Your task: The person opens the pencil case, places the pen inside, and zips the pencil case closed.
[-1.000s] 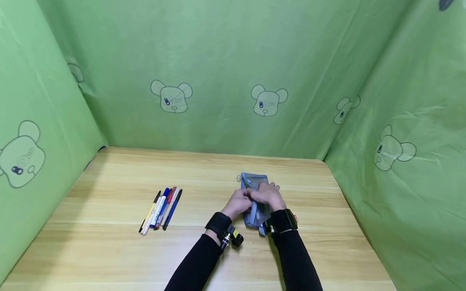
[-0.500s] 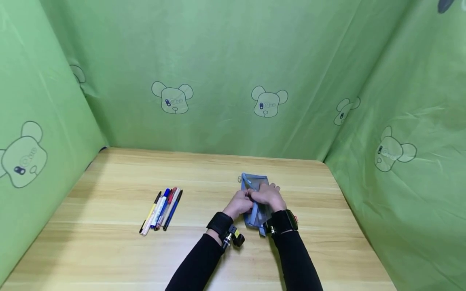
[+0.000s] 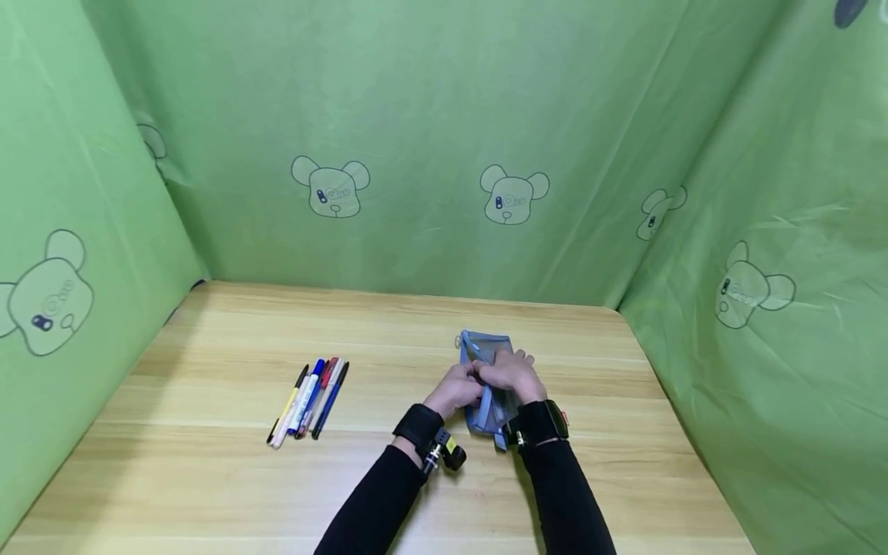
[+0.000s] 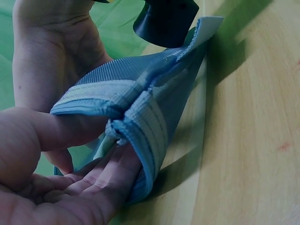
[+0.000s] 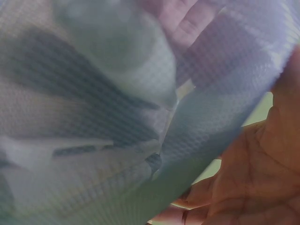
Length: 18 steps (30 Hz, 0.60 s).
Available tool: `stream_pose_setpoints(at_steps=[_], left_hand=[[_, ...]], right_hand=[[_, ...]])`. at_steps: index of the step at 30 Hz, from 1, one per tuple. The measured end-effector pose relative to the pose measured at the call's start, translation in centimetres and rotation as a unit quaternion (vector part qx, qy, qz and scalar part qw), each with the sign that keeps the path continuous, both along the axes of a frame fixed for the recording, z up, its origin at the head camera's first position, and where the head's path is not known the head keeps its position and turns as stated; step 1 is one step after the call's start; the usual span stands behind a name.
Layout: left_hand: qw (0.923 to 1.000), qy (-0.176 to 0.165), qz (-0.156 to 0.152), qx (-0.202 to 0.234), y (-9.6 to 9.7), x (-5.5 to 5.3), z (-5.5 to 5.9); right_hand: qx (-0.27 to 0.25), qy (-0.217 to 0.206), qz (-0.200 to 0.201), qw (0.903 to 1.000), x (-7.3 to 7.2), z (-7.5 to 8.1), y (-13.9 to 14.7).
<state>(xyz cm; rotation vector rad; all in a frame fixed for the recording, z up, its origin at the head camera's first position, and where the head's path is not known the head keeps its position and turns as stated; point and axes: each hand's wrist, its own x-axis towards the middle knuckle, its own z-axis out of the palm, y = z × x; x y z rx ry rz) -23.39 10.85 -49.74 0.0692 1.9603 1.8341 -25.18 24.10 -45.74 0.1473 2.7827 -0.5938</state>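
Note:
A blue mesh pencil pouch [image 3: 483,417] with a zipper lies lengthwise on the wooden table, right of centre. My left hand [image 3: 452,390] grips its zipped edge; in the left wrist view the thumb and fingers [image 4: 115,171] reach in around the parted zipper bands [image 4: 147,126]. From the right, my right hand [image 3: 510,373] holds the pouch, its thumb meeting the left fingertips. Through the right wrist camera, mesh [image 5: 211,119] fills most of the picture, with the right palm [image 5: 258,168] beside it. The mesh and hands partly hide the fingertips.
Several pens and markers [image 3: 310,399] lie side by side on the table [image 3: 208,478], left of the hands. Green cloth [image 3: 416,254] printed with bear heads hangs along the back and both sides.
Both hands and the pouch keep nearly the same place and pose. Only a slight shift of the head view shows.

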Motion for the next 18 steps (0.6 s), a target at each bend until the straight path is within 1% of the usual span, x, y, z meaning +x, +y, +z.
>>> stream_pose_setpoints(at_steps=[9,14,18], left_hand=[[1.0,-0.007,0.003,0.004,0.14,0.16,0.23],[0.9999,-0.001,-0.008,-0.013,0.07,0.03,0.29],[0.9998,0.0,-0.005,-0.019,0.12,0.12,0.33]], right_hand=[[-0.006,-0.004,-0.001,1.0,0.0,-0.14,0.18],[-0.014,-0.003,-0.004,0.9999,-0.04,-0.09,0.29],[-0.018,-0.008,-0.002,0.9998,0.1,-0.05,0.33]])
